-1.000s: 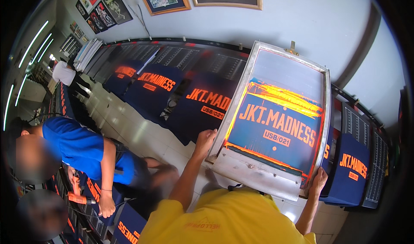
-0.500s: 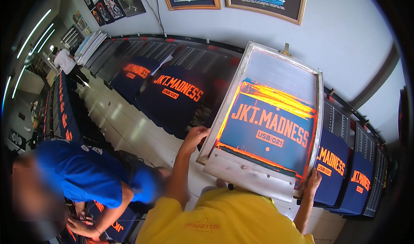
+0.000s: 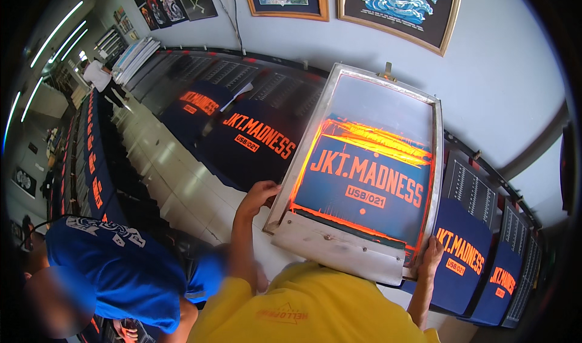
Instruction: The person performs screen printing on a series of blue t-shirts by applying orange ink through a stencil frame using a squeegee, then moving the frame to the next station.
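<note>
I hold a metal-rimmed screen printing frame (image 3: 438,161) tilted up before me, a hand at each side. Its blue mesh carries a stencil of block lettering, with orange ink streaked across the upper part and along the edges. My left hand (image 3: 257,199) grips the lower left side, its fingers partly behind the rim. On the lower right side, my right hand (image 3: 431,257) is closed round the rim. A bolted metal plate with a dark strip along its upper edge, like a squeegee (image 3: 336,251), lies across the near end of the frame.
A long printing table runs along the wall, holding navy printed fabric panels (image 3: 248,155) left of the frame and more printed panels (image 3: 464,222) right of it. A co-worker in a blue shirt (image 3: 115,258) bends close by at lower left. Another person (image 3: 100,79) stands far down the aisle.
The frame and both hands sit slightly further left in the picture, as my view has shifted. My grip looks the same. The co-worker in blue has bent lower.
</note>
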The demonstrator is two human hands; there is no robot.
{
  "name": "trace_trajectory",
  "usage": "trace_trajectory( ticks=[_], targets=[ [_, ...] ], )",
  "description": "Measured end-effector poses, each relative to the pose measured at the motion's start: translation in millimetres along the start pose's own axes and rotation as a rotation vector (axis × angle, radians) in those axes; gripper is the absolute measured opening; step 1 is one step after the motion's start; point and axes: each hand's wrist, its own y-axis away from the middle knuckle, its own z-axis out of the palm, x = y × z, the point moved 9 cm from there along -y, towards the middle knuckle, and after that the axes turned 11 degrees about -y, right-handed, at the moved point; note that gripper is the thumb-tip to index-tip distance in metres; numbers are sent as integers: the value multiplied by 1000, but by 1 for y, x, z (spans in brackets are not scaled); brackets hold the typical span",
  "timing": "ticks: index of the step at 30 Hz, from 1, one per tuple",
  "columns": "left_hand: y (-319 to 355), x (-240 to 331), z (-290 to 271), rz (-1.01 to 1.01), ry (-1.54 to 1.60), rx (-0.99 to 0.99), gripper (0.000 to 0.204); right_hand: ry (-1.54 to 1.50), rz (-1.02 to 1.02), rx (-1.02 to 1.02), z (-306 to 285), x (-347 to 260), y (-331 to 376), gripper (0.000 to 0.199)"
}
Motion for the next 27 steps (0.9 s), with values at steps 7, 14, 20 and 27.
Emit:
trace_trajectory(
  ticks=[7,14,20,27],
  targets=[
    [-8,-14,-56,-18,16,53,30,121,-105,-139,72,-23,-8,31],
    [-16,-24,-135,47,-22,50,29,62,-68,-190,156,-24,-3,32],
    [-30,-50,-210,34,43,92,27,120,-76,-140,234,-34,11,33],
    [-44,-72,-277,70,111,131,25,66,-26,-207,317,-60,29,28]
  ],
)
